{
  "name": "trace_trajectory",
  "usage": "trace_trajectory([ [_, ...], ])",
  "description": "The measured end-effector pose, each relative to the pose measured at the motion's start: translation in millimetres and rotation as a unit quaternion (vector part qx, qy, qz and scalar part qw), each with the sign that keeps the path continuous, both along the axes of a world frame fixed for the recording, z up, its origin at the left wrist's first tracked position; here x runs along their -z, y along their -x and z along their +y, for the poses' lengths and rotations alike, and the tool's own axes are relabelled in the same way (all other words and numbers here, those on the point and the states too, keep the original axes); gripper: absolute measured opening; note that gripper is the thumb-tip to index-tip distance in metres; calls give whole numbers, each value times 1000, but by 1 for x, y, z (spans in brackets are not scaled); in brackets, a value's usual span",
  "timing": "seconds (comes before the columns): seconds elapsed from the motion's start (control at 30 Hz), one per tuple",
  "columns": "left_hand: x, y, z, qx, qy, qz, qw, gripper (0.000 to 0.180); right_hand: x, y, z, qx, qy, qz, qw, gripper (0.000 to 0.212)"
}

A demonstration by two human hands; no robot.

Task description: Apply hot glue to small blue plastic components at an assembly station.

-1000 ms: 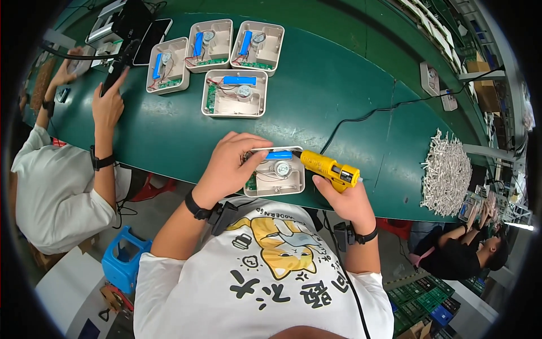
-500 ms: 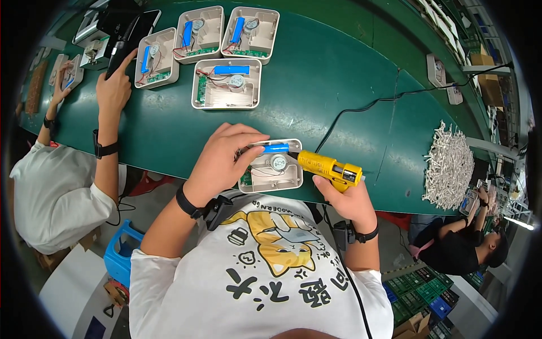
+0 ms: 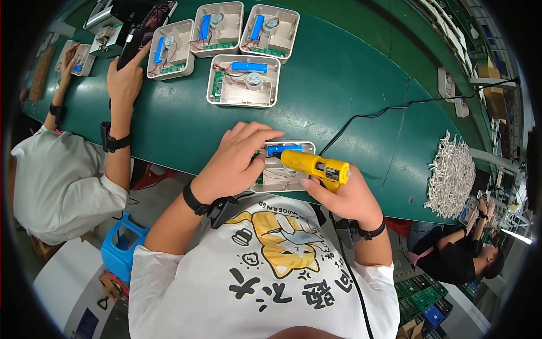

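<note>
The right hand wraps its fingers round a yellow glue gun, tip by a blue battery. The left hand, fingers bent, holds the white case near the table's near edge. Four more cases sit farther off.

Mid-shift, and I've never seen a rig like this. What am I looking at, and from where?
There's no robot: these are a person's bare hands, seen by a fisheye camera on their head, so edges bend. The right hand holds what looks like a yellow glue gun, its tip near a blue cylinder inside an off-white casing. The left hand lies over that casing's left side. Farther across the green table stand four more open casings, and far right lies a pile of whitish pieces. The hands at upper left are a co-worker's.
</note>
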State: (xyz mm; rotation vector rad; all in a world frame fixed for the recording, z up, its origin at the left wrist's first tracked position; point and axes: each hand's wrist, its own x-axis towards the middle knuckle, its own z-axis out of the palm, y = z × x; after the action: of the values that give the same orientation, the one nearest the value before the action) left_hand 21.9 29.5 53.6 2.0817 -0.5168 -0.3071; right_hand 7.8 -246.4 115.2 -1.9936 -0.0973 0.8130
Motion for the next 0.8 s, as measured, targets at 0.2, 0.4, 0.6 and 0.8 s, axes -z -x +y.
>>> trace_trajectory([
  [0.2,2,2,0,1,5,2,1000,57,8,2,5,-17,4,-55,998,20],
  [0.4,0,2,2,7,2,8,1000,56,0,7,0,36,15,-50,998,19],
  [0.6,3,1,0,-1,-2,-14,1000,52,8,6,2,28,-11,-82,996,20],
  [0.8,8,2,-3,-26,18,3,999,40,21,20,-13,69,-161,-36,984,22],
])
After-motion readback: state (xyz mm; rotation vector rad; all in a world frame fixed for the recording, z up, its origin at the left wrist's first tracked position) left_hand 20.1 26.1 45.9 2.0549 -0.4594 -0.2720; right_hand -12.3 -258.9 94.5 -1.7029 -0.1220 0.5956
